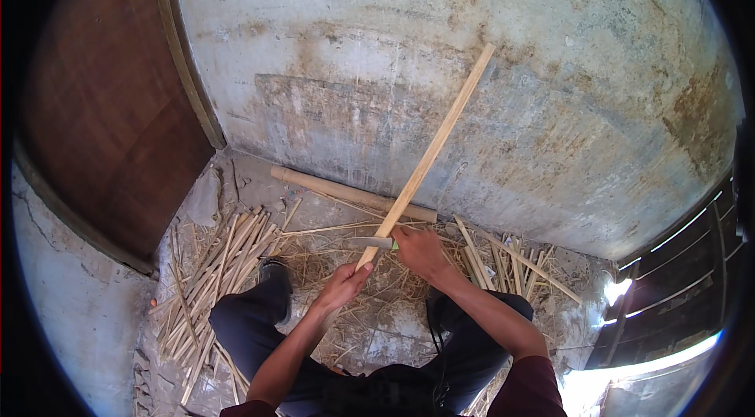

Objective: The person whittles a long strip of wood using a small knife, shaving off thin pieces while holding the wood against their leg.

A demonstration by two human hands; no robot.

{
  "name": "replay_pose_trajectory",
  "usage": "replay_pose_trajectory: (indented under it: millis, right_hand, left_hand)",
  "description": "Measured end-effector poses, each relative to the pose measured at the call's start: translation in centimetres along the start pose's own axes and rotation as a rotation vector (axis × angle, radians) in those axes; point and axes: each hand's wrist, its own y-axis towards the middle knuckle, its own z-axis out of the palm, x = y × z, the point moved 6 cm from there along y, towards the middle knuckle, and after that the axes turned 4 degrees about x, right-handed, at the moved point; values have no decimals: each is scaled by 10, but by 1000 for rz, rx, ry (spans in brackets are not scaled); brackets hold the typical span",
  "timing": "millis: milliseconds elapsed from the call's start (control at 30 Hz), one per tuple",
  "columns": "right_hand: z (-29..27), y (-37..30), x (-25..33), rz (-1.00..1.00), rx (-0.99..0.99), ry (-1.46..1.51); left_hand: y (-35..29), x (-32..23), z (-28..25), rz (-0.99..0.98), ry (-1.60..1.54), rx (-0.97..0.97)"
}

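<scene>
Fingers of the left hand (344, 285) clamp the lower end of a long wooden strip (429, 154), which slants up rightward before the stained wall (354, 86). Those of the right hand (422, 253) wrap a knife (371, 242), its blade across the strip. Sticks (193, 315) lie on the floor (389, 345) to both sides.

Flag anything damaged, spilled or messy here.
The wall is stained, with brown blotches and worn patches. Shavings litter the floor, and thin strips at left lie in a crisscrossed heap. The knife and held slat show nothing odd.
</scene>
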Motion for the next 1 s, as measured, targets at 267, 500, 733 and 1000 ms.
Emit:
replay_pose_trajectory:
  millis: [267,500,733,1000]
  right_hand:
    - [-2,0,-6,52,-7,-30]
    - [-12,5,-7,97,-53,-79]
    - [-20,10,-11,85,-147,-147]
    - [-28,15,-16,122,-175,-133]
  left_hand:
    - [0,-8,7,17,-5,-27]
    - [-1,-12,8,10,-19,0]
    - [1,-24,11,23,-27,0]
    - [2,-34,10,59,31,8]
